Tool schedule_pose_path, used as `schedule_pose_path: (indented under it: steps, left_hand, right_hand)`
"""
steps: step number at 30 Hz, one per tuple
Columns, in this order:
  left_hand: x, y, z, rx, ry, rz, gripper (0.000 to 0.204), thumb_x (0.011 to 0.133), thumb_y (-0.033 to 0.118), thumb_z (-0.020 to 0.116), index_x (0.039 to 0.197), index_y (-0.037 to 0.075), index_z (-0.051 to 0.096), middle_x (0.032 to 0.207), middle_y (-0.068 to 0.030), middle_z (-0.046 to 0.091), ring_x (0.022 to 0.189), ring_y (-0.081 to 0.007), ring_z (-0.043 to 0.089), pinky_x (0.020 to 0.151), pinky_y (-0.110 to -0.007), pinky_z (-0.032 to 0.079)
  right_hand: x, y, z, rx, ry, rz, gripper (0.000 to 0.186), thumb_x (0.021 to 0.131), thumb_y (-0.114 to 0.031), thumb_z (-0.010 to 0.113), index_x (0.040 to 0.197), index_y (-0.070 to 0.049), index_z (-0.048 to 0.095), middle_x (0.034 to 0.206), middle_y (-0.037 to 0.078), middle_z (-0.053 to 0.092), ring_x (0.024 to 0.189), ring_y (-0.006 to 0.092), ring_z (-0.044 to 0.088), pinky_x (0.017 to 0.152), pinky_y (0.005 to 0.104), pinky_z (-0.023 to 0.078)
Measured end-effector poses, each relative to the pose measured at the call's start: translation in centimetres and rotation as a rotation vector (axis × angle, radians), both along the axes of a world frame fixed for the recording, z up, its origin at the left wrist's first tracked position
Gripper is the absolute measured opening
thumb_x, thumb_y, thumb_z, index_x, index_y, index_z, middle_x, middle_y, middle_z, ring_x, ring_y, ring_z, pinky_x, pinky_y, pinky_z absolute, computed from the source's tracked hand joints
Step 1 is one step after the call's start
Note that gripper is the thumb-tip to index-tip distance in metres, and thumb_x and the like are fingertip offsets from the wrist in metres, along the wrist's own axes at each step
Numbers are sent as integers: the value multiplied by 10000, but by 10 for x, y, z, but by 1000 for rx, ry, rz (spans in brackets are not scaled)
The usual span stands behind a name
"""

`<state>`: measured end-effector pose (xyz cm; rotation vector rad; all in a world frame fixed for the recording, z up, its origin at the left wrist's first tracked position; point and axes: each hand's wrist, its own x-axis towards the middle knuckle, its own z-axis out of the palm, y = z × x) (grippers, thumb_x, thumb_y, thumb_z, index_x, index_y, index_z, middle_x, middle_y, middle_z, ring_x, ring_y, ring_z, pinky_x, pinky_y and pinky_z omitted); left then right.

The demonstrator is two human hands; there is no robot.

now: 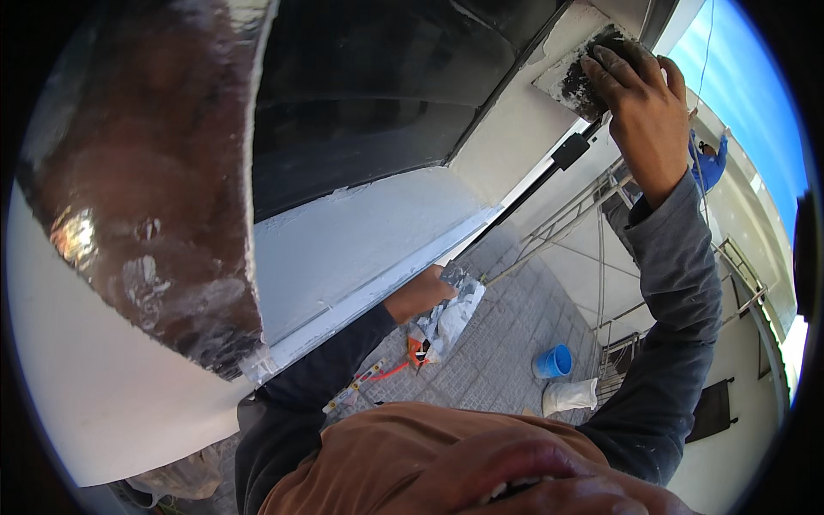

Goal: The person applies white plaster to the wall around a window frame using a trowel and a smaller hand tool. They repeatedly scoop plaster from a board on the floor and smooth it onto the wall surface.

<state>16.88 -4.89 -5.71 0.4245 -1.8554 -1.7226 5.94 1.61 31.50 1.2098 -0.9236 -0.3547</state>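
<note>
My right hand (644,120), fingers bent over a flat putty blade (571,73) smeared dark and white, holds it against the white reveal (493,129) at the top right of a dark window (369,77). My left hand (421,292) grips a metal board (455,305) heaped with white paste, just outside the pale sill (343,232); part of that hand is hidden. A glossy brown surround (146,189) with white smears fills the left side.
Below are a paved floor (515,318), an orange tool (419,350), a level (352,390), a blue bucket (552,362) and a white sack (569,396). Metal scaffolding (541,236) stands at the right, where another person (708,163) in blue reaches up.
</note>
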Motion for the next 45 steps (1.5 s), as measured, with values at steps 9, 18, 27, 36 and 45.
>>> schedule_pose_path:
  steps: [9,18,27,36,45]
  left_hand:
    - [2,-1,5,-40,-121,-27,363,844,209,711,1076,-70,723,912,-140,713,829,-230,647,817,-356,496]
    - [9,2,11,-105,-32,-4,350,854,194,710,1067,-84,717,896,-128,713,810,-230,645,798,-358,502]
    - [10,0,13,371,-22,-238,391,909,169,693,1204,-82,638,1054,-147,719,935,-239,711,868,-350,555]
    - [-3,67,34,1241,334,-333,291,1048,204,547,1203,-21,648,1127,-140,729,971,-239,736,904,-398,600]
    - [-1,91,44,1233,383,-339,319,1052,227,568,1258,-11,623,1155,-134,719,1022,-253,732,922,-437,605]
  right_hand:
    - [-30,-38,23,78,34,22,522,845,-63,706,1330,-257,706,1401,-32,659,1373,221,529,1181,453,353]
    - [-11,-7,0,-40,-40,-131,583,794,30,691,1313,-236,714,1375,-34,673,1343,218,545,1147,430,385]
    - [11,131,-84,-4,-587,315,414,852,-236,769,1247,-114,746,1236,102,747,1167,331,680,1055,445,437]
    - [-3,188,-239,656,-1240,814,467,823,-67,774,1270,-79,639,1301,225,670,1248,472,622,1082,580,480]
    - [-54,237,-237,600,-1195,281,587,747,43,719,1296,-164,700,1333,122,672,1307,376,595,1099,571,461]
